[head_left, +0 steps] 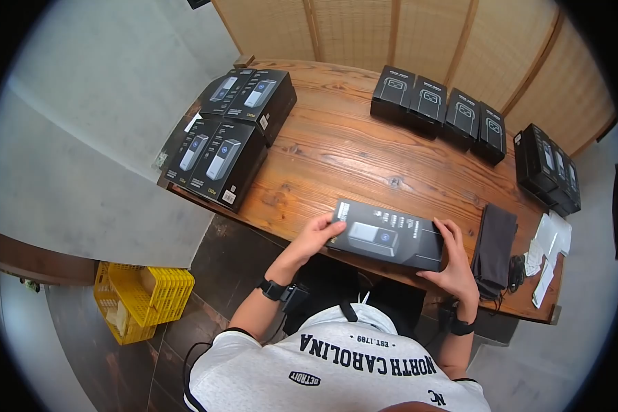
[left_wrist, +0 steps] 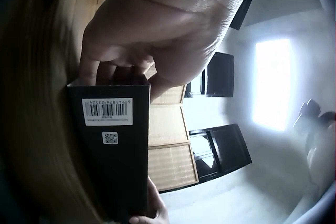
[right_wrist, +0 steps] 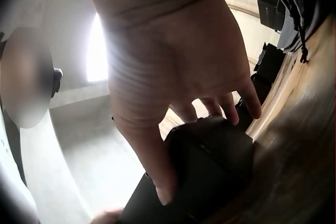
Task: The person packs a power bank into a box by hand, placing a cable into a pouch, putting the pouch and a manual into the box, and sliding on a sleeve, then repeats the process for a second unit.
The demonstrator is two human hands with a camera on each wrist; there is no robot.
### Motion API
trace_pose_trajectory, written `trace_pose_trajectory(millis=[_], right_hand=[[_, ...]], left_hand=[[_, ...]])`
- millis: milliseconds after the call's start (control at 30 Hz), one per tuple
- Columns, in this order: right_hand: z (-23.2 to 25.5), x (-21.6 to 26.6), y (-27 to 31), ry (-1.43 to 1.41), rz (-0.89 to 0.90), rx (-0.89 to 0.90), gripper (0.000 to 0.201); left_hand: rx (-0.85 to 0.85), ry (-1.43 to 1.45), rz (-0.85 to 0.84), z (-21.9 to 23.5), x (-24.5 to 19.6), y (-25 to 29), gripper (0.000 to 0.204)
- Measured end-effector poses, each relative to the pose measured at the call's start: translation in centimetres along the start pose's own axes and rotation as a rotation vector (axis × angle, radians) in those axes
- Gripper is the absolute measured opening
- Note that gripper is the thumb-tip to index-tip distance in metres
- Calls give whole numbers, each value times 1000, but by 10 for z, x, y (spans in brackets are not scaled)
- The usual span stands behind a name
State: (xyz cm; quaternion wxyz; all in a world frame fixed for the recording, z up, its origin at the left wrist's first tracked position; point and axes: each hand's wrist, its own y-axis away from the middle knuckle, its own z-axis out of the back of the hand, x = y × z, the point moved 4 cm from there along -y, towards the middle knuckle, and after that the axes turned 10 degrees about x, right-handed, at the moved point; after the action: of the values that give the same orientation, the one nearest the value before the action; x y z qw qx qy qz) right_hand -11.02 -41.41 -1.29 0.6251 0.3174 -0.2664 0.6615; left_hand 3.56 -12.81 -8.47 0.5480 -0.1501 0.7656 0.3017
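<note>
A black product box (head_left: 419, 240) with a silver device pictured on its face lies lengthwise across the table's near edge, face up. My left hand (head_left: 312, 239) grips its left end, thumb on the top face. Around the right end, my right hand (head_left: 455, 268) holds the box with thumb and fingers spread over the corners. In the left wrist view, the box's side (left_wrist: 121, 166) carries a white barcode label (left_wrist: 107, 111) and a small QR sticker (left_wrist: 109, 138). The right wrist view shows the dark end of the box (right_wrist: 210, 161) under my right hand (right_wrist: 178, 61).
Similar boxes (head_left: 216, 161) stand grouped at the table's left. Several black boxes with line drawings (head_left: 429, 103) line the back, more boxes (head_left: 546, 168) at far right. Dark cloth pouches (head_left: 494, 247), a cable (head_left: 516, 273) and white papers (head_left: 553, 237) lie right. A yellow crate (head_left: 144, 295) sits on the floor.
</note>
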Motion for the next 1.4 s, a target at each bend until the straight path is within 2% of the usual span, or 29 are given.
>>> trace_pose_trajectory(millis=[67, 133, 200, 267, 333, 400, 533, 600, 767, 867, 933, 1000, 1067, 1100, 1133, 1267, 1400], right_hand=[[5, -1, 4, -16, -42, -10, 113], [7, -7, 11, -33, -88, -17, 113], [11, -15, 19, 6, -94, -74, 114], [14, -20, 26, 11, -95, -109, 113], [19, -25, 32, -17, -175, -221, 112], [15, -27, 32, 37, -177, -252, 109], [8, -20, 28, 63, -231, -283, 102], [7, -14, 24, 193, -136, -295, 94], [8, -8, 22, 259, -151, -291, 86], [9, -3, 25, 272, -151, -305, 83], [7, 3, 25, 303, -147, -309, 82], [5, 8, 27, 320, -156, -318, 82], [2, 13, 27, 341, -133, -305, 80], [1, 15, 28, 339, -128, -300, 80], [0, 18, 28, 339, -134, -303, 80], [-2, 26, 30, 335, -120, -290, 81], [-4, 35, 31, 282, -107, -277, 80]], left_hand=[[-124, 117, -160, 18, -5, 11, 32], [-253, 169, -142, 42, -6, 27, 33], [-376, 194, -205, 57, -7, 44, 33], [-533, 261, -289, 71, -12, 61, 32], [-633, 390, -384, 76, -14, 75, 31], [-744, 477, -481, 78, -2, 79, 34], [-739, 500, -528, 64, 10, 79, 33], [-820, 477, -583, 58, 7, 80, 30], [-887, 413, -609, 54, 17, 82, 32], [-1152, 220, -595, 48, 19, 95, 22], [-1229, -22, -651, 42, 18, 101, 13], [-1077, -263, -746, 23, 5, 98, 13], [-886, -311, -749, 2, -3, 85, 15], [-839, -380, -719, -9, -9, 76, 17], [-701, -328, -661, -15, -4, 66, 22], [-367, -736, -441, -53, -27, 24, 55], [-221, -778, -454, -74, -24, -8, 71]])
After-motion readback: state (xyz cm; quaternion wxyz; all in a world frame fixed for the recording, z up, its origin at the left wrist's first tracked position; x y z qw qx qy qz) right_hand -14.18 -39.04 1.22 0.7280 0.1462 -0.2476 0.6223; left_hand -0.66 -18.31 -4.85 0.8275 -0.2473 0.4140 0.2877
